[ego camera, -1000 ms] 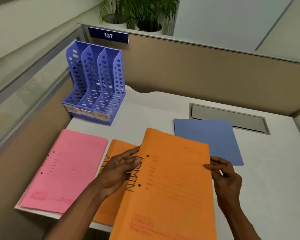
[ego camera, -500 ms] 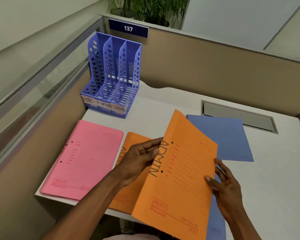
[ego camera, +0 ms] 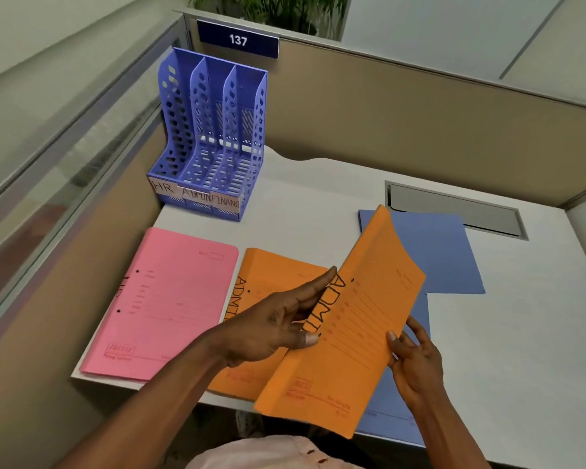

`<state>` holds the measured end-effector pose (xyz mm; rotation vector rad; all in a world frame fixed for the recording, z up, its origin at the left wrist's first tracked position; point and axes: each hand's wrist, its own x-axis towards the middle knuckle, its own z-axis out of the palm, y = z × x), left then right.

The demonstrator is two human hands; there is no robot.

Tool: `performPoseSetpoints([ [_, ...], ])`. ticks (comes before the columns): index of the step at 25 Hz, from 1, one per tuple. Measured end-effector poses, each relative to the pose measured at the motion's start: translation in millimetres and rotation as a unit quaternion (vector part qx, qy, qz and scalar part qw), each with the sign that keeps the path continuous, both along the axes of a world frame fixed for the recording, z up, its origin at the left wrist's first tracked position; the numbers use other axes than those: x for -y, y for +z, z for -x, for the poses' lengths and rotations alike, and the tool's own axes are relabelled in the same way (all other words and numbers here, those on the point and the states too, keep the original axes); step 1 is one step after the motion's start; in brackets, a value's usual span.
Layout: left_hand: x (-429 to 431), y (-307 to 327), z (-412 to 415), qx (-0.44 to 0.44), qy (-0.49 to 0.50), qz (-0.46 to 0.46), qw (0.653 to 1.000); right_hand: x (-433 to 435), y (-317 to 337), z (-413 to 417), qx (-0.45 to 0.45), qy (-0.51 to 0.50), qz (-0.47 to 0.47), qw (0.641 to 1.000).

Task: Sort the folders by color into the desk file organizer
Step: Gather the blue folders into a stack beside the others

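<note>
Right, head view, the only one we have. The left hand (ego camera: 278, 326) pinches the orange folder (ego camera: 352, 333) at its spine edge, thumb on the front by the "ADMIN" lettering and long fingers (ego camera: 318, 282) stretched up behind. The right hand (ego camera: 416, 363) nips the opposite edge, thumb on the face and the rest curled behind. The folder is off the worktop (ego camera: 504, 333), tilted, in the lower middle of the frame.

It looks like thin card: light, fairly stiff along the spine but ready to flop or fan open at the loose edge. I'd say the spine is the place to hold it, going down into a slot spine first.

Now the count. There is one blue organizer (ego camera: 214, 137) at upper left with three slots, taped HR, ADMIN and FINANCE; no folder stands in any yet. Orange, two: the held one and a second orange folder (ego camera: 271, 275) flat at centre. Blue, two: a blue folder (ego camera: 433, 252) at right and a lower blue folder (ego camera: 386, 424) peeking out beneath the held one. Pink, one pink folder (ego camera: 170, 299) showing at left; whether more lie under it I cannot tell.
</note>
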<state>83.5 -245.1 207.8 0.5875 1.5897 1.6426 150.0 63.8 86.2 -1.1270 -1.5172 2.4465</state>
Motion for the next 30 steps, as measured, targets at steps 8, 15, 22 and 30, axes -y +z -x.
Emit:
performPoseSetpoints([
  [8,-5.2,-9.1,-34.5,-0.009,0.295,0.085,0.952,-22.8,0.6,17.0,0.005,0.009,0.045,0.999],
  [15,-51.9,-17.9,-75.4,-0.076,0.408,0.160,0.896,-27.8,-2.3,11.3,0.025,0.169,0.005,0.985],
  [22,-69.0,-49.2,-121.8,-0.187,0.428,0.321,0.824,-30.4,-7.7,-1.4,0.052,0.219,0.008,0.974],
  [30,12.2,-119.6,-108.1,-0.119,0.408,0.419,0.802,40.0,-22.6,30.0,0.044,0.286,-0.105,0.952],
])
